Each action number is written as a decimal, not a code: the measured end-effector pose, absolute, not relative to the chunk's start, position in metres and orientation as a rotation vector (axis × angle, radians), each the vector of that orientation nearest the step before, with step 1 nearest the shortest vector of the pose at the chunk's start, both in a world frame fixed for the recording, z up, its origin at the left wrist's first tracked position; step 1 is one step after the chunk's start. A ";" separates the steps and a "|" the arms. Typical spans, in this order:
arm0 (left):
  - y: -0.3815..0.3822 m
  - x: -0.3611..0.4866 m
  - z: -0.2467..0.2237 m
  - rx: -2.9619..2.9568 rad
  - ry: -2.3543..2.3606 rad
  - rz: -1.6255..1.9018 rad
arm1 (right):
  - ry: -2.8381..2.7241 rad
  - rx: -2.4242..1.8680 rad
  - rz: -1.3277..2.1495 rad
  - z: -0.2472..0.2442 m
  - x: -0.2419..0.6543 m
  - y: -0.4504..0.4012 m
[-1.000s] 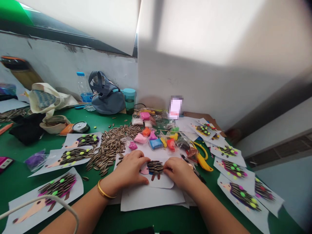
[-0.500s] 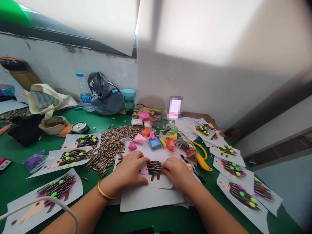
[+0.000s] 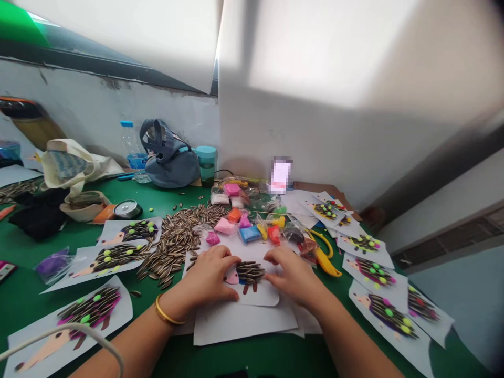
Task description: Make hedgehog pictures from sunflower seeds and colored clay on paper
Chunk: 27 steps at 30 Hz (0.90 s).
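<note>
A small hedgehog figure (image 3: 249, 273) with a pink face, seeds on its back and brown feet lies on a white sheet (image 3: 260, 298) in front of me. My left hand (image 3: 210, 274) rests on the sheet at the figure's left, thumb and fingers apart beside the pink face, holding nothing. At the figure's right, my right hand (image 3: 293, 275) has its thumb and index finger spread, with nothing seen between them. A pile of striped seeds (image 3: 177, 239) lies up and left of my left hand. More white paper (image 3: 244, 328) lies beneath the sheet.
Clay packets (image 3: 250, 233) lie beyond the hands. Yellow-handled scissors (image 3: 327, 262) are to the right. Hedgehog pictures (image 3: 389, 315) line the right, others (image 3: 74, 325) the left. At the back stand a blue bag (image 3: 171, 163), a cup (image 3: 207, 165) and a bottle (image 3: 132, 147). A white cable (image 3: 79, 326) crosses lower left.
My right hand has moved slightly away from the figure's seeds, and its thumb and index finger have parted. My left hand has stayed in place.
</note>
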<state>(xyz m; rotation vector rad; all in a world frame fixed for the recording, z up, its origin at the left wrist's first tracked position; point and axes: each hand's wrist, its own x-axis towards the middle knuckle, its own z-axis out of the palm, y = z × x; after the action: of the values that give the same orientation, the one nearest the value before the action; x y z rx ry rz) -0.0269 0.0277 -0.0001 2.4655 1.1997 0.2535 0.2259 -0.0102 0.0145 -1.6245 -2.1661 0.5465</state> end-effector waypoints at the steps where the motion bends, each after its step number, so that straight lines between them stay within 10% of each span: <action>1: 0.028 -0.027 0.000 2.460 1.199 0.252 | -2.109 -1.621 0.513 0.017 0.234 -0.007; 9: 0.029 -0.027 0.000 2.453 1.199 0.246 | -2.023 -2.040 -0.242 0.032 0.329 0.088; 27: 0.029 -0.028 0.003 2.453 1.227 0.229 | -1.788 -1.712 0.049 0.034 0.302 0.064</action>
<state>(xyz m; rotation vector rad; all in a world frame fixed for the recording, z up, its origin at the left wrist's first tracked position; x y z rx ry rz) -0.0278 0.0291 0.0034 2.4531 1.2265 0.2288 0.3016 0.0644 0.0338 -1.7118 -1.7877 0.0485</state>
